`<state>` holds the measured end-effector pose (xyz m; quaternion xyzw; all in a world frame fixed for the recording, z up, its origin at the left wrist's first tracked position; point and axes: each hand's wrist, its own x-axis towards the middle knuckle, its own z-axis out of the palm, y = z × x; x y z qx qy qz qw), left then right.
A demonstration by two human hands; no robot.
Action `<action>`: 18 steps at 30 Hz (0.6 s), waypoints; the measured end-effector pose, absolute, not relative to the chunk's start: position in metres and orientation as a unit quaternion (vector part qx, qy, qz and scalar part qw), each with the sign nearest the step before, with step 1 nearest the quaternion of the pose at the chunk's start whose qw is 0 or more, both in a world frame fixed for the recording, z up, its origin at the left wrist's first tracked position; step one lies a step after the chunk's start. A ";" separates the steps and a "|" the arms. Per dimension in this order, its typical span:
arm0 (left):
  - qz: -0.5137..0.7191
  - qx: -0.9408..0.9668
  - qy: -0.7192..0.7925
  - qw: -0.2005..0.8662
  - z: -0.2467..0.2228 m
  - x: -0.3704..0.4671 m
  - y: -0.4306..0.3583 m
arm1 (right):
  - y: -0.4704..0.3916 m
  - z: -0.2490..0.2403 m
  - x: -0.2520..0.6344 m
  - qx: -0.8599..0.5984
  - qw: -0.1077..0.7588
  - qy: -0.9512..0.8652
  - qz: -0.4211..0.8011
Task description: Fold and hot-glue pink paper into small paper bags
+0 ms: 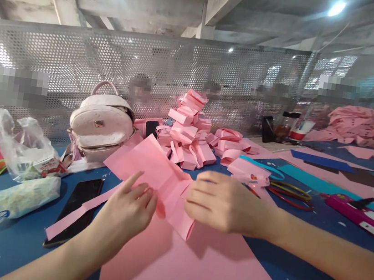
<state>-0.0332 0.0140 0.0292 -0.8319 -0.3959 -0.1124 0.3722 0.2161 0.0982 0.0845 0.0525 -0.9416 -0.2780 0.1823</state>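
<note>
A pink sheet of paper (152,158) with creases is held up over the table, its right part folded into a flap. My left hand (133,208) grips its near left side, index finger stretched out along the paper and the other fingers curled; the thumb is hidden. At the folded right part, my right hand (216,201) is closed on the paper with its fingers pressed together, so its fingertips are hidden. Below both hands a larger flat pink sheet (204,271) lies on the table. A narrow pink strip (69,221) rests across a black phone (77,199) left of my left hand.
Folded pink paper pieces (188,133) are heaped behind my hands, beside a pale backpack (102,119). A plastic bag (24,146) and a tissue pack (15,200) lie left. A magenta device (359,215) sits right. A perforated metal partition (177,56) stands behind the blue table (294,269).
</note>
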 end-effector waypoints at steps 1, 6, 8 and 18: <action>-0.122 -0.826 -0.385 0.393 0.026 -0.032 0.015 | 0.093 0.078 0.217 0.056 0.187 -0.938 -0.285; -0.100 -0.878 -0.343 0.318 -0.001 -0.006 0.003 | 0.075 0.042 0.223 0.034 0.209 -0.949 -0.234; -0.144 -0.876 -0.339 0.312 -0.012 0.005 -0.001 | 0.073 0.033 0.225 0.029 0.202 -0.955 -0.213; -0.202 -0.880 -0.355 0.243 -0.025 -0.003 0.006 | 0.083 0.019 0.255 -0.080 0.148 -0.976 -0.140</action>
